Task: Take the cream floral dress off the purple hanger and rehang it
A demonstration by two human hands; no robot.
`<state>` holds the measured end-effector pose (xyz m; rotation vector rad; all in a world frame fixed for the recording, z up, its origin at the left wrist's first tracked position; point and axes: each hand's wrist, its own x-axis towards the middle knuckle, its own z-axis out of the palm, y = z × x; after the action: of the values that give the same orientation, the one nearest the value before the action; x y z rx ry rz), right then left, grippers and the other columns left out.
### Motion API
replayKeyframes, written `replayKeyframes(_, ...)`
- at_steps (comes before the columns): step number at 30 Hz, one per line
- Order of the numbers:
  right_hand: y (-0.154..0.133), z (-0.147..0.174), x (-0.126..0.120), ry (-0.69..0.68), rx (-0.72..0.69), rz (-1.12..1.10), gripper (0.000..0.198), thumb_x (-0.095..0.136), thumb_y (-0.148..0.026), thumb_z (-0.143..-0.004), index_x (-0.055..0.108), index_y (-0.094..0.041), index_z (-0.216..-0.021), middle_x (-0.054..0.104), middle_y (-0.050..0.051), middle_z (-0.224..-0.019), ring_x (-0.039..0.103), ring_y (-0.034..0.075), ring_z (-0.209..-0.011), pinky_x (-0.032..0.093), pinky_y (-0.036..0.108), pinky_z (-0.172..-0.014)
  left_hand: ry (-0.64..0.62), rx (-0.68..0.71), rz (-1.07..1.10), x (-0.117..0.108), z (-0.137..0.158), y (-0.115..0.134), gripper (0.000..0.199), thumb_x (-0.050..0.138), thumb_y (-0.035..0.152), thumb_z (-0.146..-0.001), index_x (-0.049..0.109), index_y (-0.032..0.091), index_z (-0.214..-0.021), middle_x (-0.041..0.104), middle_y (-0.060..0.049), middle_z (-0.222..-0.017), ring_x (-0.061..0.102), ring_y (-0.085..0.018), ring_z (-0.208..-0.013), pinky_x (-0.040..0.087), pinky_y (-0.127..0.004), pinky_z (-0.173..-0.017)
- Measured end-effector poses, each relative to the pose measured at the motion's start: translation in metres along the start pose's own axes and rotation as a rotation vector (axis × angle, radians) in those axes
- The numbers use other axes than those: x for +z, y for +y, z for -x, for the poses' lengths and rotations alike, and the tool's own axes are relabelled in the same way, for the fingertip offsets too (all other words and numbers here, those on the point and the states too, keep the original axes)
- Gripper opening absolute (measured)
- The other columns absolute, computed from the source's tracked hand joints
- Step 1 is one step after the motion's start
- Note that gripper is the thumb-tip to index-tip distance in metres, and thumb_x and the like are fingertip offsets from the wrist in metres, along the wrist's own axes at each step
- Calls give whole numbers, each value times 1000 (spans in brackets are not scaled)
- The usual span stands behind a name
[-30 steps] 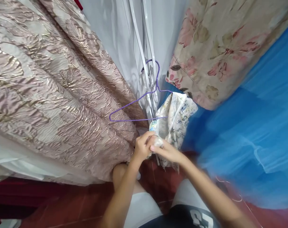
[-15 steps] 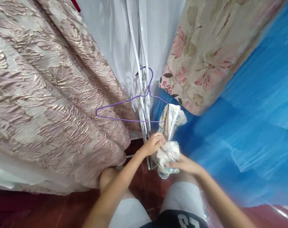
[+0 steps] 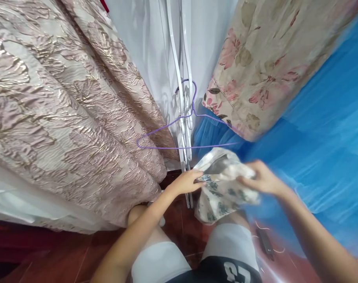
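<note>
A small cream garment with a blue floral print is stretched between my two hands, its top opening spread apart. My left hand pinches the garment's left edge. On the other side, my right hand grips the upper right edge, slightly blurred by motion. Just above the cloth, a bare purple hanger hangs by its hook at the white metal rack. The garment is off the hanger, below its bottom bar.
Pink-and-gold textured fabric drapes down the left. A beige floral cloth hangs on the right, before bright blue fabric. A dark oblong object with thin cords lies on the red tiled floor, right of my legs.
The garment came off the hanger's right end and is now spread open lower down. My right hand moved right and up while gripping it; the hanger now hangs bare.
</note>
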<state>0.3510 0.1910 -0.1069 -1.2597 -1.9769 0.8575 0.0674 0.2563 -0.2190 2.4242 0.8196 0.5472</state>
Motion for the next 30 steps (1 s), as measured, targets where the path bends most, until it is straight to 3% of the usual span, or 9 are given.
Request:
replayKeyframes(5, 16, -15, -30, 250, 31, -141, 21, 65, -34, -64, 55, -20, -53, 44, -2, -47, 34, 11, -44, 23, 24, -41, -45, -210, 40, -2, 41, -14, 37, 57, 43, -99, 56, 18, -72, 54, 2, -64, 52, -16, -62, 34, -27, -61)
replayKeyframes(8, 31, -27, -34, 386, 15, -188, 21, 63, -33, -63, 51, -21, -50, 42, -2, -47, 33, 11, -45, 22, 25, -41, 22, -289, 113, -4, 68, -18, 36, 58, 44, -97, 57, 18, -73, 56, 3, -68, 53, -16, -65, 36, -26, -61)
replayKeyframes(10, 36, -36, -31, 391, -10, -169, 24, 64, -34, -65, 51, -21, -50, 41, -2, -47, 33, 12, -46, 24, 26, -43, 141, -300, 108, -16, 82, -21, 26, 57, 40, -97, 62, 20, -83, 64, 0, -80, 59, -19, -76, 43, -28, -70)
replayKeyframes(13, 30, -50, -21, 336, -139, -68, 23, 62, -33, -71, 55, -21, -52, 49, 0, -53, 43, 15, -52, 33, 28, -49, 369, -278, 24, -48, 95, -31, 14, 54, 31, -95, 65, 22, -93, 68, -4, -93, 63, -23, -89, 47, -33, -82)
replayKeyframes(17, 12, -75, -2, 377, -369, 70, 13, 61, -27, -73, 64, -21, -62, 63, 7, -76, 60, 24, -77, 48, 36, -72, 602, -253, -205, -108, 98, -50, 19, 42, 21, -90, 61, 22, -89, 66, -8, -90, 62, -26, -91, 47, -36, -84)
replayKeyframes(20, 10, -103, 13, 349, -407, 160, 10, 60, -24, -75, 65, -20, -67, 67, 12, -105, 62, 30, -106, 48, 41, -91, 693, -273, -338, -148, 92, -63, 19, 41, 19, -87, 60, 22, -89, 66, -10, -92, 61, -27, -94, 47, -37, -87)
replayKeyframes(22, 15, -121, 23, 272, -373, 181, 11, 59, -24, -76, 65, -19, -68, 65, 12, -112, 59, 31, -115, 47, 40, -93, 723, -276, -365, -167, 84, -67, 19, 41, 17, -86, 59, 21, -90, 66, -10, -94, 61, -27, -95, 47, -36, -90)
replayKeyframes(27, 30, -134, 48, 201, -238, 178, 15, 52, -24, -79, 55, -20, -65, 58, 3, -78, 57, 18, -72, 42, 30, -69, 761, -223, -287, -193, 59, -69, 22, 40, 10, -81, 58, 21, -90, 70, -9, -104, 64, -24, -103, 47, -35, -95)
replayKeyframes(30, 30, -119, 55, 234, -254, 162, 18, 50, -22, -79, 45, -22, -61, 50, 0, -69, 50, 16, -63, 36, 29, -62, 841, -201, -275, -198, 44, -65, 21, 40, 10, -77, 57, 21, -85, 70, -9, -107, 63, -23, -108, 46, -34, -98)
